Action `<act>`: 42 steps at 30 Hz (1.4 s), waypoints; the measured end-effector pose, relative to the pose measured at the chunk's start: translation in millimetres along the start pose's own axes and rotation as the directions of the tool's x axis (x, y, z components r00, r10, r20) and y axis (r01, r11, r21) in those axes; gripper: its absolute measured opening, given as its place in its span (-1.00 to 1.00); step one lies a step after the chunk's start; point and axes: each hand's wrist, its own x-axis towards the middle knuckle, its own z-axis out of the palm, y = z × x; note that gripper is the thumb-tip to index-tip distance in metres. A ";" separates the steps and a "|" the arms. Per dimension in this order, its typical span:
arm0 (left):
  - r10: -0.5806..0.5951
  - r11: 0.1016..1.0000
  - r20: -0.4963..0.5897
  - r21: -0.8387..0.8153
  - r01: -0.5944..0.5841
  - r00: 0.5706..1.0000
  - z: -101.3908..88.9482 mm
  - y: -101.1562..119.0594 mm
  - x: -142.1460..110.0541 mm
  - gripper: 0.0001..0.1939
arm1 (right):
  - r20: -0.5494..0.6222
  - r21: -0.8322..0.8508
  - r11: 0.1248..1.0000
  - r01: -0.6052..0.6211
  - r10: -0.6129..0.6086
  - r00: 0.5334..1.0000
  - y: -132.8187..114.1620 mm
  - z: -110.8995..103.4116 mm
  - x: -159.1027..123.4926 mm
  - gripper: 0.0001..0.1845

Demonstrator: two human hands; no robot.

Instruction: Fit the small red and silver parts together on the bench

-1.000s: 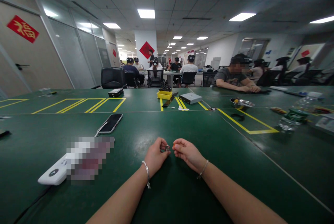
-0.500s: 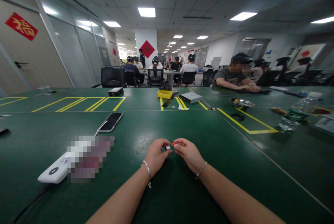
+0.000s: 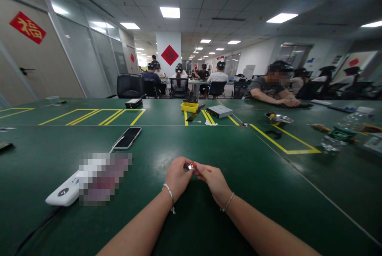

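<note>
My left hand [image 3: 178, 176] pinches a small shiny metal piece [image 3: 190, 167] between thumb and fingers, above the green table. My right hand [image 3: 214, 179] closes on a tiny orange-red piece [image 3: 193, 165] and presses it against the metal one, so the fingertips of both hands nearly meet. Most of both pieces is covered by the fingers, and their exact kind cannot be made out. Each wrist wears a thin bracelet.
A phone [image 3: 127, 138] with a cable and a white power strip [image 3: 62, 194] lie at left. Farther back are a yellow bin [image 3: 189, 107], a grey box [image 3: 219, 111] and a metal bowl [image 3: 279, 118]. A water bottle [image 3: 343, 130] stands at right. A person [image 3: 273, 87] sits across the table.
My right hand has moved left, bringing the orange-red piece from a small gap into contact with the metal piece. My left hand stays nearly in place. The view has shifted slightly.
</note>
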 end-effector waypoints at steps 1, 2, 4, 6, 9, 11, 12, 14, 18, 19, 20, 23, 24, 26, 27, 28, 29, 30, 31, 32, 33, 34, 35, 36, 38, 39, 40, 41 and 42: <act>-0.004 1.000 -0.003 -0.003 0.004 1.000 -0.4 0.3 -0.1 -0.93 | 0.001 -0.004 1.000 -0.003 0.003 1.000 -0.2 0.2 -0.5 -0.58; -0.008 1.000 -0.004 -0.006 0.008 1.000 -0.8 0.8 -0.1 -0.94 | 0.004 -0.007 1.000 -0.009 0.009 1.000 -0.8 0.3 -1.1 -0.58; -0.015 1.000 -0.006 -0.010 0.015 1.000 -1.6 1.8 -0.2 -0.95 | 0.023 -0.002 1.000 -0.030 0.030 0.999 -2.4 0.4 -2.7 -0.58; -0.020 1.000 -0.009 -0.012 0.020 1.000 -1.7 1.8 -0.2 -0.95 | 0.050 0.010 0.998 -0.054 0.054 0.997 -4.4 0.3 -4.4 -0.59; -0.024 1.000 -0.008 -0.008 0.023 1.000 -0.3 0.0 -0.4 -0.94 | 0.064 0.009 0.998 -0.068 0.067 0.996 -7.4 0.2 -6.3 -0.60; -0.021 1.000 -0.005 0.006 0.021 1.000 0.7 -0.8 -0.8 -0.93 | 0.051 0.009 0.998 -0.069 0.069 0.996 -8.8 0.8 -6.9 -0.62; -0.011 1.000 0.003 0.015 0.011 1.000 0.9 -0.6 -1.1 -0.93 | 0.039 0.016 0.997 -0.070 0.069 0.997 -9.2 1.3 -7.0 -0.64; 0.030 0.999 0.039 0.035 -0.031 0.999 0.3 1.0 -1.7 -0.94 | 0.007 0.026 0.997 -0.070 0.070 0.997 -8.9 2.7 -6.5 -0.70; 0.143 0.988 0.158 0.039 -0.151 0.977 -3.8 4.2 -2.2 -0.90 | -0.023 -0.084 0.996 -0.039 0.037 0.999 -7.9 -1.0 1.1 -0.79; 0.166 0.984 0.186 0.029 -0.174 0.968 -4.9 3.9 -2.1 -0.85 | -0.028 -0.136 0.990 -0.024 0.021 0.999 -9.2 -6.0 5.2 -0.80; 0.184 0.981 0.212 0.017 -0.192 0.960 -5.8 3.1 -1.9 -0.81 | -0.046 -0.192 0.981 -0.009 0.000 0.999 -11.8 -13.7 10.1 -0.81; 0.175 0.983 0.263 -0.001 -0.181 0.949 -7.1 -1.8 -1.1 -0.71 | -0.218 -0.428 0.904 -0.005 -0.098 0.971 -27.8 -56.7 26.1 -0.81; 0.155 0.987 0.279 0.004 -0.162 0.948 -7.1 -3.5 -0.9 -0.70 | -0.298 -0.531 0.846 -0.035 -0.149 0.943 -34.9 -78.0 30.1 -0.80; 0.125 0.991 0.308 0.015 -0.136 0.943 -6.7 -6.2 -0.4 -0.71 | -0.447 -0.719 0.676 -0.161 -0.274 0.851 -48.5 -129.4 32.5 -0.76; 0.122 0.991 0.322 0.018 -0.135 0.939 -6.4 -7.1 -0.3 -0.71 | -0.498 -0.773 0.586 -0.243 -0.322 0.805 -53.5 -158.1 30.3 -0.73; 0.126 0.990 0.332 0.018 -0.140 0.935 -6.1 -7.7 -0.2 -0.72 | -0.555 -0.793 0.509 -0.336 -0.375 0.742 -56.5 -187.8 25.9 -0.70; 0.133 0.989 0.337 0.017 -0.147 0.932 -5.8 -8.1 -0.1 -0.72 | -0.610 -0.776 0.463 -0.428 -0.377 0.697 -57.4 -217.4 19.7 -0.67; 0.137 0.988 0.338 0.016 -0.152 0.931 -5.5 -8.3 -0.1 -0.72 | -0.668 -0.736 0.446 -0.509 -0.353 0.656 -55.9 -245.9 12.2 -0.63; 0.138 0.988 0.340 0.016 -0.153 0.930 -5.3 -8.5 -0.1 -0.72 | -0.706 -0.702 0.442 -0.559 -0.321 0.632 -52.5 -272.3 4.2 -0.61; 0.137 0.988 0.340 0.017 -0.151 0.930 -5.1 -8.7 -0.1 -0.73 | -0.736 -0.668 0.451 -0.592 -0.285 0.614 -47.4 -296.0 -3.7 -0.59; 0.135 0.989 0.340 0.017 -0.150 0.931 -5.0 -9.0 -0.1 -0.74 | -0.780 -0.617 0.464 -0.636 -0.253 0.573 -41.4 -316.2 -10.7 -0.59; 0.135 0.989 0.338 0.016 -0.149 0.931 -5.0 -9.3 -0.1 -0.75 | -0.811 -0.573 0.477 -0.667 -0.213 0.544 -34.9 -332.8 -16.4 -0.59; 0.138 0.988 0.337 0.013 -0.151 0.931 -5.0 -9.6 -0.1 -0.76 | -0.840 -0.527 0.488 -0.696 -0.177 0.512 -28.5 -345.7 -20.6 -0.59; 0.142 0.988 0.335 0.010 -0.154 0.932 -5.1 -9.9 -0.1 -0.77 | -0.866 -0.482 0.498 -0.721 -0.146 0.478 -22.5 -355.3 -23.1 -0.59; 0.149 0.987 0.336 0.005 -0.160 0.930 -5.1 -10.4 0.0 -0.79 | -0.902 -0.411 0.508 -0.757 -0.108 0.417 -12.6 -366.9 -24.6 -0.60; 0.149 0.987 0.337 0.005 -0.160 0.930 -5.1 -10.6 0.1 -0.79 | -0.915 -0.385 0.507 -0.771 -0.105 0.389 -8.8 -370.1 -24.4 -0.61; 0.147 0.987 0.339 0.006 -0.158 0.929 -5.0 -10.6 0.1 -0.79 | -0.926 -0.364 0.504 -0.783 -0.106 0.362 -5.9 -372.2 -24.1 -0.60; 0.145 0.987 0.342 0.008 -0.158 0.928 -5.0 -10.5 0.2 -0.78 | -0.933 -0.350 0.500 -0.792 -0.113 0.341 -3.9 -373.3 -24.1 -0.59; 0.144 0.987 0.342 0.011 -0.158 0.929 -5.0 -10.3 0.2 -0.78 | -0.938 -0.342 0.501 -0.795 -0.130 0.322 -2.9 -373.3 -24.5 -0.57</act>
